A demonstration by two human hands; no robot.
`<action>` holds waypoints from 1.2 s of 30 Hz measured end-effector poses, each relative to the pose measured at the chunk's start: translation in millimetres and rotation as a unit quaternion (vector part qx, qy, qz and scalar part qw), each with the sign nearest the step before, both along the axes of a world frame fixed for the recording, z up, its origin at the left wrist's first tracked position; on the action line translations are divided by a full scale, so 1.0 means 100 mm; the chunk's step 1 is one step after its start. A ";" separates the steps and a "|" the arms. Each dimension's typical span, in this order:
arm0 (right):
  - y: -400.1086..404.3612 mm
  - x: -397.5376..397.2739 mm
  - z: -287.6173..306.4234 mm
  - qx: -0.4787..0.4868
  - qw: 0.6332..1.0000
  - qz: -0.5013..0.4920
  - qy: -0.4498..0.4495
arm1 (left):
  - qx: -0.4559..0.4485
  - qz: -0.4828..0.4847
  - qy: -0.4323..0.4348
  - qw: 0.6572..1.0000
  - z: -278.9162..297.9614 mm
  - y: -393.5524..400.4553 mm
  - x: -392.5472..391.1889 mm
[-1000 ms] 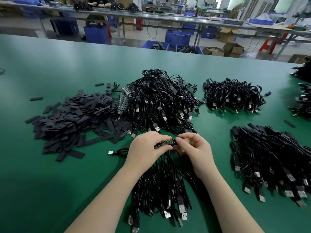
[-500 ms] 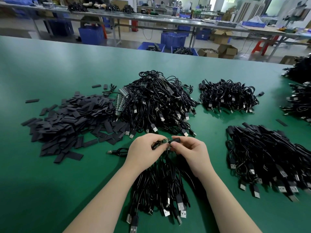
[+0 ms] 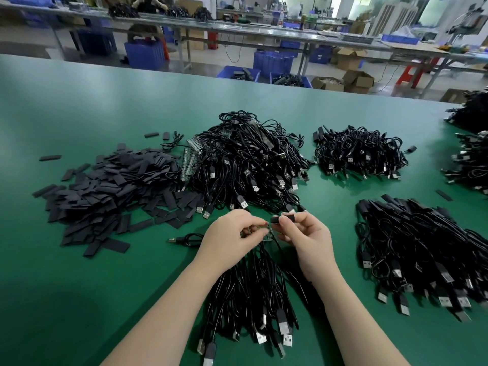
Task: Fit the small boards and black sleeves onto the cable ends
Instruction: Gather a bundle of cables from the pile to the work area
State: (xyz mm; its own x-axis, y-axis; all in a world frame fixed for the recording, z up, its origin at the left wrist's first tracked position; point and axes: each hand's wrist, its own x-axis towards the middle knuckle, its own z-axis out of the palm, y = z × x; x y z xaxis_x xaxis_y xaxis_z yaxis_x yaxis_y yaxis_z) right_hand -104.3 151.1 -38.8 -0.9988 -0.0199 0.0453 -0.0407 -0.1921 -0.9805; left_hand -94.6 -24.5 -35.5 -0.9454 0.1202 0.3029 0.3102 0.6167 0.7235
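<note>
My left hand [image 3: 232,233] pinches a small green board [image 3: 266,233] on a cable end, just above a bundle of black USB cables [image 3: 250,294] lying between my forearms. My right hand [image 3: 306,233] holds a black sleeve [image 3: 284,218] between thumb and fingers, right beside the board's end. A heap of flat black sleeves [image 3: 105,188] lies on the green table [image 3: 79,299] to the left. Strips of small boards [image 3: 188,159] lean against a large cable pile [image 3: 248,159] behind my hands.
More cable piles lie at the back right [image 3: 359,151], the near right [image 3: 427,247] and the far right edge [image 3: 470,159]. One loose cable [image 3: 184,239] lies left of my left hand. Benches, blue crates and boxes stand beyond the table's far edge.
My right hand has drawn the black sleeve a little up and to the right, off the board, which now shows between my hands. The camera view has shifted slightly.
</note>
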 end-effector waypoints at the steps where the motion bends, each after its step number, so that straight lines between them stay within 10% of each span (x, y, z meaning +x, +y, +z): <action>1: 0.00 0.00 0.00 0.002 1.000 0.001 0.001 | -0.020 -0.006 -0.009 1.000 0.00 0.00 0.00; 15: -0.01 0.03 0.02 0.022 1.000 -0.005 0.009 | -0.130 -0.035 -0.007 0.991 0.02 -0.07 -0.01; 36: -0.02 0.06 0.02 0.058 0.996 -0.032 0.054 | -0.064 0.000 -0.015 0.998 0.04 0.00 0.04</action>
